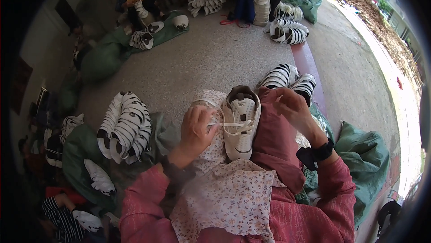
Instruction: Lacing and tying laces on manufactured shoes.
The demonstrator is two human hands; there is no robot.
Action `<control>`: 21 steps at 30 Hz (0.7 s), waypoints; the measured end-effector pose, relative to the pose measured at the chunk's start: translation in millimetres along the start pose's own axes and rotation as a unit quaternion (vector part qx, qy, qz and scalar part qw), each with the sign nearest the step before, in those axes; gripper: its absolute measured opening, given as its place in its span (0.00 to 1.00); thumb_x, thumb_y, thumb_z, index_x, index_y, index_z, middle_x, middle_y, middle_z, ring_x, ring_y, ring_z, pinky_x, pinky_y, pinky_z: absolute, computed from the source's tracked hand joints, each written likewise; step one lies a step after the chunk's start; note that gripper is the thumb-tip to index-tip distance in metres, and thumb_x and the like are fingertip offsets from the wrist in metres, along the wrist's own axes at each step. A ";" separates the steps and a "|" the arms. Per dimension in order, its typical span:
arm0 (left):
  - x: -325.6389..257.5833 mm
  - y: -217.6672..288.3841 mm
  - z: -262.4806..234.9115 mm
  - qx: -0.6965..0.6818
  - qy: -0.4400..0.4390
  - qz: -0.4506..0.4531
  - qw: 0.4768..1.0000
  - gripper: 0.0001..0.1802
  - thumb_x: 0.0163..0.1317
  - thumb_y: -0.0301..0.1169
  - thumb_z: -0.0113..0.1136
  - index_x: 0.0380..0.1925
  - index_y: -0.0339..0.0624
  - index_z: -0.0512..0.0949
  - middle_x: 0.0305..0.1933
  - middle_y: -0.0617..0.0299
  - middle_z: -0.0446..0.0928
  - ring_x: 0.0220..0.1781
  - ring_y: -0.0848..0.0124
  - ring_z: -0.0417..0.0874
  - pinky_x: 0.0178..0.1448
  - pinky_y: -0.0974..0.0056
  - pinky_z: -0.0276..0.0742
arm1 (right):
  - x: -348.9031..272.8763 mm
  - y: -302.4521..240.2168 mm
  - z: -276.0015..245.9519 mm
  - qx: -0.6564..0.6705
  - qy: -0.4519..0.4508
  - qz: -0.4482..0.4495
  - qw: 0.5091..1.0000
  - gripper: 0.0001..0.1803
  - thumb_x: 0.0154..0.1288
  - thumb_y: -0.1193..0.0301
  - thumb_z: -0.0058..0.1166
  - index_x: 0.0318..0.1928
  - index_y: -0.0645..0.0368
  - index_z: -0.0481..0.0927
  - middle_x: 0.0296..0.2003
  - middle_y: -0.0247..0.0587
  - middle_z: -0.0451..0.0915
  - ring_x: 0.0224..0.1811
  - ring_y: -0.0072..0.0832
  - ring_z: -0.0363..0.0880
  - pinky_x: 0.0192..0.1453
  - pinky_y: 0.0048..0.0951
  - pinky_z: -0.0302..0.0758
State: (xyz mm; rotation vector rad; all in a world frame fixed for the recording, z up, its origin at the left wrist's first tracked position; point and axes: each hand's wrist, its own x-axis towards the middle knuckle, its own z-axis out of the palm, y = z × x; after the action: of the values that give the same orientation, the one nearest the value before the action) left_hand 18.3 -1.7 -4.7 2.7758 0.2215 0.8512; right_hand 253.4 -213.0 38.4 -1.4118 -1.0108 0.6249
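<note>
1. White sneaker [241,124] lies on the person's lap, between the knees, toe toward the body.
2. Left hand [196,128] pinches a white lace [229,125] at the shoe's left edge.
3. Right hand [294,108] is lifted by the right knee, fingers bent; whether it grips a lace I cannot tell.
4. Stacked shoe pieces [125,126] lie left on a green sack [81,146]; grey floor [202,63] ahead is open.

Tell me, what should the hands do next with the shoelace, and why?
Probably pull the lace snug. The left hand pinches one end beside the white shoe on the lap, the right hand is raised at the other side, and the lace lies across the shoe's front.
</note>
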 end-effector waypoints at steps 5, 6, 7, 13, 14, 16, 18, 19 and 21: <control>-23.5 9.3 -21.1 -0.415 -0.308 -0.409 0.752 0.20 0.69 0.40 0.63 0.55 0.43 0.75 0.42 0.60 0.75 0.34 0.72 0.78 0.31 0.70 0.74 | -2.1 17.0 36.1 -0.327 -0.126 -0.111 0.930 0.14 0.60 0.75 0.59 0.48 0.56 0.81 0.44 0.43 0.76 0.41 0.42 0.81 0.43 0.38 0.78; -24.3 14.5 -26.7 -0.542 -0.315 -0.439 0.644 0.21 0.72 0.43 0.58 0.57 0.41 0.73 0.41 0.62 0.75 0.31 0.77 0.76 0.28 0.72 0.71 | 0.6 30.6 42.6 -0.363 -0.146 -0.091 0.916 0.14 0.59 0.75 0.58 0.47 0.57 0.80 0.48 0.44 0.76 0.42 0.48 0.80 0.46 0.46 0.78; -22.5 16.1 -29.5 -0.653 -0.314 -0.455 0.517 0.23 0.75 0.45 0.53 0.59 0.39 0.71 0.40 0.63 0.76 0.28 0.81 0.74 0.24 0.75 0.68 | 4.2 36.5 46.0 -0.365 -0.142 -0.091 0.916 0.14 0.59 0.75 0.58 0.47 0.57 0.80 0.48 0.44 0.76 0.42 0.48 0.80 0.46 0.46 0.78; -19.2 -17.9 -7.6 -0.837 -0.057 -0.432 0.331 0.19 0.79 0.39 0.45 0.59 0.36 0.70 0.31 0.66 0.70 0.22 0.79 0.66 0.21 0.73 0.65 | 7.5 -0.5 28.1 0.114 -0.016 0.089 0.989 0.09 0.76 0.66 0.52 0.46 0.59 0.76 0.31 0.30 0.75 0.29 0.17 0.74 0.33 0.21 0.71; -24.0 -33.0 -8.3 -0.837 -0.051 -0.435 0.328 0.19 0.79 0.39 0.45 0.59 0.36 0.70 0.31 0.66 0.70 0.22 0.79 0.66 0.21 0.73 0.65 | 4.8 -18.6 12.4 0.099 0.033 0.080 0.991 0.10 0.78 0.65 0.50 0.46 0.59 0.75 0.29 0.27 0.73 0.28 0.13 0.70 0.31 0.16 0.68; -36.2 -69.5 -16.3 -0.861 0.033 -0.399 0.314 0.14 0.80 0.33 0.42 0.54 0.36 0.70 0.28 0.66 0.66 0.22 0.78 0.66 0.22 0.72 0.66 | -6.4 -26.9 -29.2 0.150 0.115 0.046 0.981 0.09 0.78 0.65 0.49 0.45 0.58 0.74 0.29 0.27 0.72 0.25 0.13 0.67 0.27 0.17 0.63; -42.5 -97.3 -34.9 -0.838 0.093 -0.417 0.338 0.10 0.79 0.31 0.44 0.50 0.40 0.72 0.28 0.68 0.66 0.22 0.79 0.65 0.22 0.72 0.63 | -31.5 -23.3 -78.7 0.174 0.213 0.007 0.961 0.07 0.79 0.67 0.47 0.44 0.57 0.73 0.29 0.27 0.70 0.23 0.14 0.64 0.26 0.18 0.61; -51.3 -117.4 -44.5 -0.834 0.119 -0.411 0.348 0.10 0.79 0.31 0.44 0.50 0.39 0.72 0.27 0.68 0.65 0.22 0.78 0.65 0.22 0.72 0.63 | -51.5 -11.5 -114.5 0.188 0.239 -0.011 0.952 0.07 0.79 0.67 0.46 0.44 0.57 0.73 0.28 0.27 0.69 0.24 0.14 0.64 0.27 0.18 0.61; -84.1 -160.1 -67.1 -0.818 0.178 -0.399 0.374 0.10 0.78 0.32 0.46 0.50 0.39 0.73 0.26 0.68 0.65 0.22 0.78 0.65 0.23 0.72 0.64 | -89.4 5.7 -168.1 0.319 0.319 0.011 0.892 0.07 0.80 0.67 0.46 0.42 0.56 0.72 0.28 0.26 0.67 0.25 0.16 0.63 0.27 0.19 0.61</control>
State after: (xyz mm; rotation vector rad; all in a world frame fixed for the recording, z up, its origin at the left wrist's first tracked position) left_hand -100.9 146.4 -37.3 0.3660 0.3891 0.6021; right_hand 356.2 -373.2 36.2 -0.9253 -0.2179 0.4015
